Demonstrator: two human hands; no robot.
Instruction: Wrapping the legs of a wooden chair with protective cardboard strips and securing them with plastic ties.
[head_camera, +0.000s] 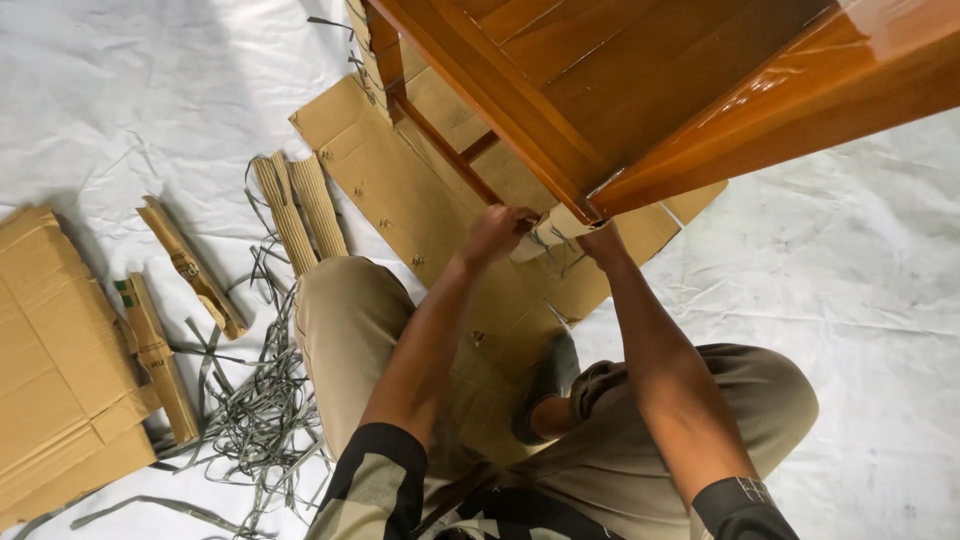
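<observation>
Both hands, left hand (495, 232) and right hand (603, 240), apparently pinch the cardboard wrap (545, 231) between them.

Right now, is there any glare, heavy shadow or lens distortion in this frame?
Head view: bright glare streaks the varnished wooden furniture at top right; soft shadow crosses the white floor sheet at upper left; wide-angle stretch bends the frame edges; both hands, left hand and right hand, look sharp on the cardboard wrapping.

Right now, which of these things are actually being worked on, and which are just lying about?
In hand:
left hand
right hand
cardboard wrap on the corner
wooden furniture

Lying about:
grey straps
cardboard corner pieces
flattened cardboard
white sheet
</observation>
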